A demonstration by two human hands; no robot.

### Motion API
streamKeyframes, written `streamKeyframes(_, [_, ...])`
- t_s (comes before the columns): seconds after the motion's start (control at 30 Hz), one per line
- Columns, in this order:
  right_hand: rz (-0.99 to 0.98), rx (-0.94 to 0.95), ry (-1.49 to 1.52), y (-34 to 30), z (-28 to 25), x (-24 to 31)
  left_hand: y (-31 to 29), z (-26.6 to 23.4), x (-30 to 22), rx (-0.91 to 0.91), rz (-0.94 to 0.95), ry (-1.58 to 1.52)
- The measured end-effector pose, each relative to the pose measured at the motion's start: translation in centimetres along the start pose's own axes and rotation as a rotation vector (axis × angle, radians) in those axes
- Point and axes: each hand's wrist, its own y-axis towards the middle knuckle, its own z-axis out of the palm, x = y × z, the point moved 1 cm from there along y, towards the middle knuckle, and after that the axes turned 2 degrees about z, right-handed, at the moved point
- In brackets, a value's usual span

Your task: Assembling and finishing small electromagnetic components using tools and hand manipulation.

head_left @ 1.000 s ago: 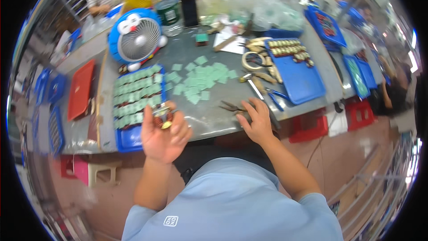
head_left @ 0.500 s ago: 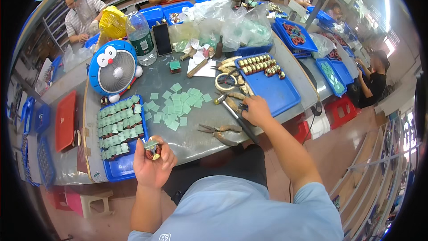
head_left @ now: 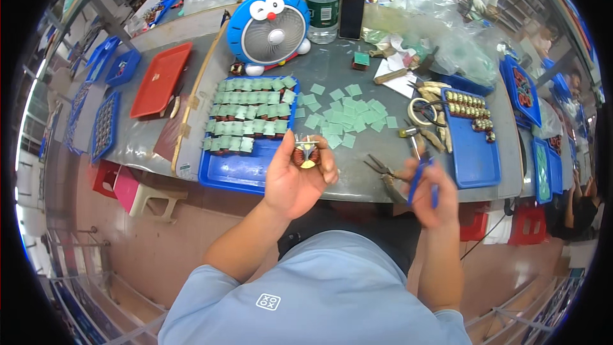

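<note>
While I sit at the grey worktable (head_left: 377, 172), my left hand (head_left: 295, 179) holds up a small round copper-wound coil (head_left: 306, 155), fingers closed around it just above the table's near edge. My right hand (head_left: 429, 193) is closed on blue-handled pliers (head_left: 418, 176), raised just off the table to the right of the coil. Beside that hand, a second pair of dark metal pliers (head_left: 382, 167) lies on the tabletop. Directly beyond my left hand sits a blue plastic tray (head_left: 239, 169) carrying rows of coils topped with pale green square pads (head_left: 246, 115); more loose green squares (head_left: 338, 118) lie scattered on the table to its right. Another blue tray (head_left: 472, 160) at my right holds a row of brass-coloured parts (head_left: 466, 102). A round blue-and-white cartoon desk fan (head_left: 269, 29), a clear water bottle (head_left: 322, 0) and a black phone (head_left: 352, 16) stand at the far side.
</note>
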Motion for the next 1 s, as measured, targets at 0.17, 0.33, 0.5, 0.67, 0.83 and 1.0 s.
streamKeyframes(0.17, [0.214,0.141,-0.008,-0.6,7.1,-3.3,-0.9,-0.4,-0.2,-0.004,0.059,0.029])
streamKeyframes(0.33, [-0.308,0.257,-1.167,-0.9,11.8,-3.6,-1.0,0.0,-0.1,-0.048,0.183,0.150])
streamKeyframes(0.5, [-0.782,0.248,-1.624,0.4,15.4,-3.0,-1.1,0.6,-0.1,0.022,0.228,0.323])
streamKeyframes(0.67, [-0.823,0.256,-1.690,0.6,16.1,-3.2,-1.0,0.5,0.1,0.041,0.261,0.339])
streamKeyframes(0.83, [-0.794,0.254,-1.669,0.7,16.3,-3.0,-1.0,1.2,0.2,0.032,0.273,0.390])
streamKeyframes(1.0, [-0.742,0.264,-1.684,0.3,16.5,-2.3,-1.1,1.2,0.4,0.007,0.262,0.405])
